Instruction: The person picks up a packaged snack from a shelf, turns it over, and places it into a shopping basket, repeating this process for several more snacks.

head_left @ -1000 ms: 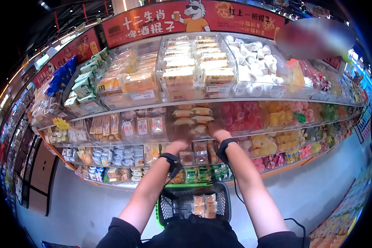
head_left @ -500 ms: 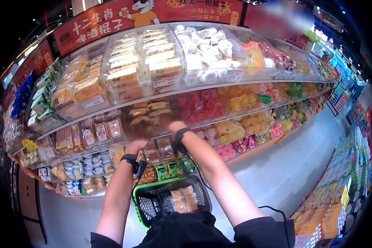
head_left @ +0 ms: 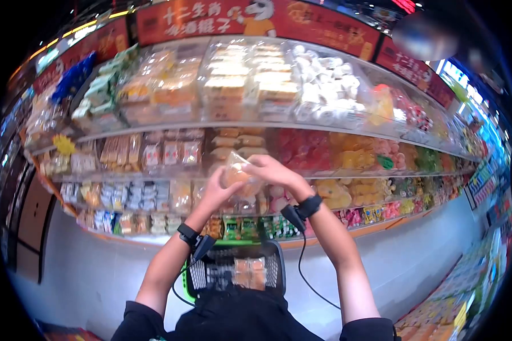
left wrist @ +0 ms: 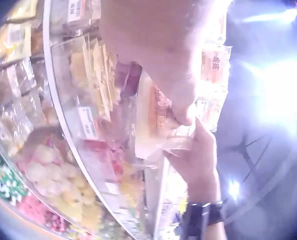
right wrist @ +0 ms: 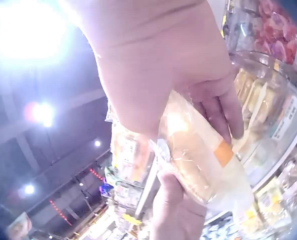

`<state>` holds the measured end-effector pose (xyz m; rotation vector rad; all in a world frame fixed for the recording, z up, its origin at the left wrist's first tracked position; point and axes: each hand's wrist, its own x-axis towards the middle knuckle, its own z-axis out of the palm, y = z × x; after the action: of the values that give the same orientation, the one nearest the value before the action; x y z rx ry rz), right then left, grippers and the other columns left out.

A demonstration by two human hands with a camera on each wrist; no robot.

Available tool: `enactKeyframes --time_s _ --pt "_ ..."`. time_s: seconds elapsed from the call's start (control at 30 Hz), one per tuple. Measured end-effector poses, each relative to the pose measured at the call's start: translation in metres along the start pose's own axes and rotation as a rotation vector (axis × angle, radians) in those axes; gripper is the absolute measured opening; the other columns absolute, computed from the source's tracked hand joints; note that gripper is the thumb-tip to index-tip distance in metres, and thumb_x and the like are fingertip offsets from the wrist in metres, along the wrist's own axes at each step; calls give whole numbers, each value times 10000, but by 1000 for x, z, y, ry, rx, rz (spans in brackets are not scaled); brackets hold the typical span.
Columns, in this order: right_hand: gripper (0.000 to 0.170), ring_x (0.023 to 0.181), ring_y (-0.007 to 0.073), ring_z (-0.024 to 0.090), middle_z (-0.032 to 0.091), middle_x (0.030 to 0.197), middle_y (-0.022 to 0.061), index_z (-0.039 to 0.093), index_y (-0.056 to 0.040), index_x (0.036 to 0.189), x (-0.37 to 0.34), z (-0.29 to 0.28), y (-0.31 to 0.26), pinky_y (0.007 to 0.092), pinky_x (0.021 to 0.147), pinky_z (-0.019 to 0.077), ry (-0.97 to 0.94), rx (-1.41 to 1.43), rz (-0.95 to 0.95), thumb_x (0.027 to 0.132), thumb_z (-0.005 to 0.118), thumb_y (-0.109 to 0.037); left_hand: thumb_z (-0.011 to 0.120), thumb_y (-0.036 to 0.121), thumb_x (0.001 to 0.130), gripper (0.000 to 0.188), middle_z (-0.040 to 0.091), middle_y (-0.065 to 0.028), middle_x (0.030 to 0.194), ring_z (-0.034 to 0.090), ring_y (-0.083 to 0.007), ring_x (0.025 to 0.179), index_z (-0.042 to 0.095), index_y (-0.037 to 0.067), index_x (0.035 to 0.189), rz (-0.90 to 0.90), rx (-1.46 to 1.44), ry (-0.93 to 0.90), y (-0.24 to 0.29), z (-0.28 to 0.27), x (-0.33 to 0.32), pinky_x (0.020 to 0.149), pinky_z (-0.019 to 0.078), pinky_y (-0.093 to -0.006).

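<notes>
A clear-wrapped bread packet (head_left: 238, 175) is held up between both hands in front of the middle shelf. My left hand (head_left: 217, 190) grips its left side, the thumb across the front. From the right, my right hand (head_left: 274, 172) pinches the packet's upper edge. The right wrist view shows the light-brown bread (right wrist: 188, 155) inside the wrapper, with an orange patch on the film and my right fingers behind it. In the left wrist view the packet (left wrist: 152, 117) lies between the hands, partly covered by my left hand (left wrist: 153, 50).
Behind the hands, a middle-shelf bin holds similar packets (head_left: 249, 140). Bins of wrapped snacks line the shelves on both sides, under a red banner (head_left: 188, 23). Below the hands, a black basket with a green edge (head_left: 276, 267) holds several packets (head_left: 250, 273). Grey floor (head_left: 119, 273) lies beneath.
Both hands have come back out of the middle-shelf bin and now hold a bread packet in front of the shelf. The head view swung right, then partly back left.
</notes>
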<state>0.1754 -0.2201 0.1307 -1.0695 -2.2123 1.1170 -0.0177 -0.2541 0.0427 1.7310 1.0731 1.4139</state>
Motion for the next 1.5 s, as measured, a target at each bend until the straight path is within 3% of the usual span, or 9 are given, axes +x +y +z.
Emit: enactKeyframes --time_s 0.23,0.5,0.6,0.77,1.0,1.23,1.37,1.4,1.5 --pt "417 805 98 594 606 938 53 511 -41 1149 -44 54 -13 211 543 491 102 529 154 860 623 -318 520 398 916 388 628 -39 878 600 -84 669 537 41 1069 -393 -510 228 17 10 -55 538 473 -210" --pt "370 876 98 563 607 964 44 566 8 1087 -40 72 -19 226 746 465 439 509 -67 871 616 -288 384 341 952 323 472 -14 515 409 -110 403 554 67 966 -784 -1090 -35 37 -14 -61 368 317 -240" --pt "384 902 98 563 610 1009 56 559 14 1103 -40 72 -24 235 786 452 159 504 -29 863 626 -279 376 307 956 290 419 -4 495 398 -108 426 545 73 987 -657 -1581 -387 27 0 -67 396 322 -239" --pt "328 701 54 553 633 781 21 639 28 917 -44 63 -36 214 652 450 365 379 55 838 660 -289 239 557 936 618 609 -99 1073 632 -215 836 463 69 1242 -667 -467 -169 53 -3 -60 680 523 -355" --pt "394 571 57 559 633 764 41 613 30 929 -50 59 -27 192 476 432 306 441 195 809 684 -339 162 697 866 827 509 -155 1255 500 -278 1154 375 39 1319 -512 -994 -123 57 -25 -56 934 393 -486" --pt "580 896 182 607 605 1019 132 544 10 1100 -54 61 -23 308 767 510 252 521 43 680 794 -302 314 391 973 497 567 -139 1178 604 -224 1014 408 21 1291 -644 -1173 -25 45 -16 -54 797 525 -372" --pt "854 1296 277 288 171 1445 143 421 -98 1314 -57 57 -29 409 1056 297 241 85 -289 596 831 -313 447 275 943 318 671 -29 912 643 -116 656 544 61 1156 -832 -1555 -322 63 -15 -64 527 516 -189" --pt "790 1176 234 441 389 1323 154 458 -61 1252 -54 58 -22 373 971 392 226 -41 -344 607 831 -323 464 281 935 306 672 -27 894 632 -103 642 561 68 1132 -723 -1607 -578 56 -12 -70 538 521 -194" --pt "499 737 97 574 631 802 37 553 -18 980 -57 65 -26 260 647 473 176 446 -141 674 800 -325 434 301 951 307 656 -36 906 613 -127 599 525 106 1169 -887 -1334 -344 46 1 -77 514 490 -192"
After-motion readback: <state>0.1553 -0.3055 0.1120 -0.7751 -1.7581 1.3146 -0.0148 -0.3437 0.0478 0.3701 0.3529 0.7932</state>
